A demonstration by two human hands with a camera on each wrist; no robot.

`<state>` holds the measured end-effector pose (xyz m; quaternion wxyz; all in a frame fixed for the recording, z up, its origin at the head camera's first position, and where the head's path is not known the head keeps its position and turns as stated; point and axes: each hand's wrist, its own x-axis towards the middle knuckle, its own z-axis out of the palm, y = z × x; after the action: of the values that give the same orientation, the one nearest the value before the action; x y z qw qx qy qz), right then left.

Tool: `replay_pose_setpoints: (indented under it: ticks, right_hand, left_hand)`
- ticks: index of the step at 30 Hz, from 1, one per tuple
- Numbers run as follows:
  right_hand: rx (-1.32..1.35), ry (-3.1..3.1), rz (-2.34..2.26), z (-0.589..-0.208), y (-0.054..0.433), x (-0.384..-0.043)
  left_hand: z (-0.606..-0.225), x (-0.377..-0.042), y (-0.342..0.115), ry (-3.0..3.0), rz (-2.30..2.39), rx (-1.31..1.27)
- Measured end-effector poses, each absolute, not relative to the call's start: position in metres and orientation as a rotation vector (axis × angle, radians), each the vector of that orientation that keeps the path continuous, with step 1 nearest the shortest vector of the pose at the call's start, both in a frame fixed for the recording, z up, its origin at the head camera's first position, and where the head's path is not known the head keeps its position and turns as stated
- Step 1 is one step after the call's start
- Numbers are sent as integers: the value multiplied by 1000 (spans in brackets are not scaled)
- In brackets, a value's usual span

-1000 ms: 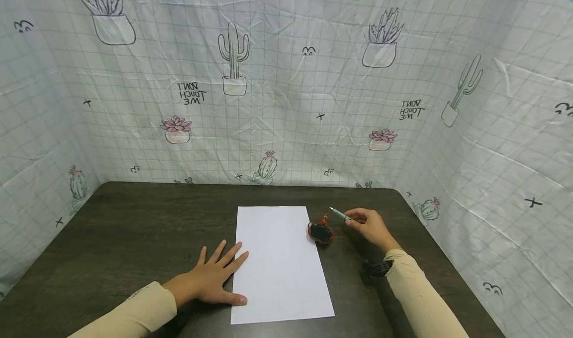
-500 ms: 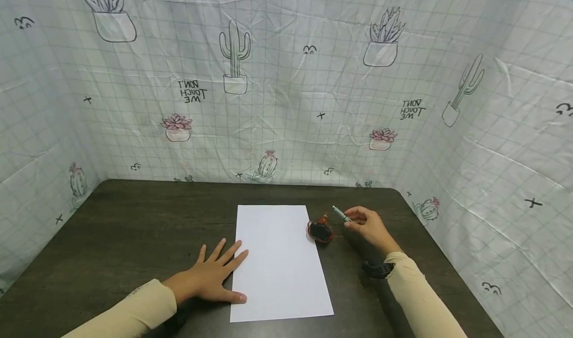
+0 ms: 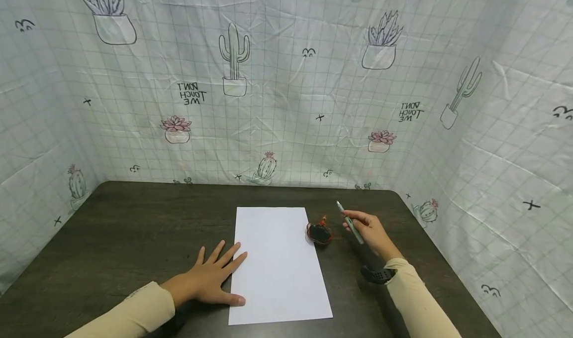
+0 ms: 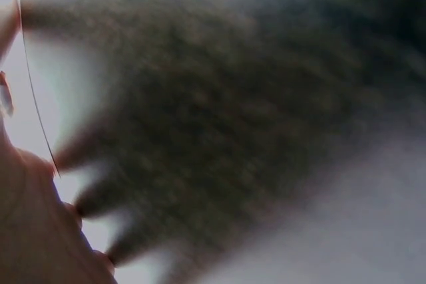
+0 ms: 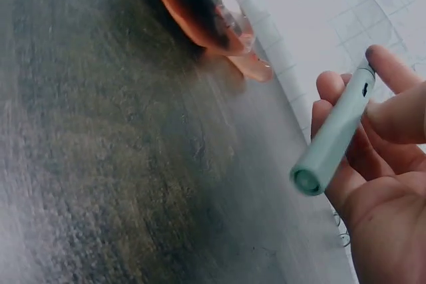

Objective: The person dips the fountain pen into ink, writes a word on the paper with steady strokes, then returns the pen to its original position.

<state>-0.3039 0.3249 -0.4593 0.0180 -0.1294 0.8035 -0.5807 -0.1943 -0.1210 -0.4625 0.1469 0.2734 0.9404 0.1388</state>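
Observation:
A blank white sheet of paper (image 3: 279,268) lies on the dark table. My left hand (image 3: 210,278) rests flat on its left edge, fingers spread, the thumb and some fingertips on the sheet. My right hand (image 3: 373,233) holds a slim green pen (image 3: 349,222) above the table to the right. The pen's silvery tip points up and away from me; in the right wrist view its round rear end faces the camera. Between paper and right hand sits a small orange-red rimmed dish (image 3: 319,234) with a black middle, overlapping the paper's right edge.
The dark wooden table (image 3: 147,218) extends around the paper. A white cloth (image 3: 286,104) printed with cacti hangs behind and on both sides. A black watch (image 3: 378,275) is on the right wrist.
The pen has turned in my right fingers, from lying along the fingertips to slanting with its rear end showing below the hand. My left hand, paper and dish stay where they were.

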Motion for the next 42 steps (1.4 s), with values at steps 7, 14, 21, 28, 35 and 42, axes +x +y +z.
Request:
replay_pose_setpoints:
  ticks: [7, 14, 21, 28, 35, 42]
  right_hand:
    - [-445, 2402, -1884, -457, 325, -301]
    - [-491, 2237, -2028, -455, 324, -298]
    - [-519, 2066, -2157, -453, 321, -295]
    - [-498, 1926, -2276, -450, 316, -291]
    - [-511, 1916, -2322, -452, 315, -292]
    - [-485, 1904, -2319, -455, 318, -293]
  left_hand:
    - [-461, -194, -121, 2701, 408, 783]
    - [-461, -194, -121, 2691, 427, 787]
    - [-472, -197, -124, 2709, 457, 816]
    - [-475, -198, -124, 2710, 434, 816]
    - [-460, -194, -121, 2700, 423, 792]
    - [-463, -195, -122, 2689, 455, 812]
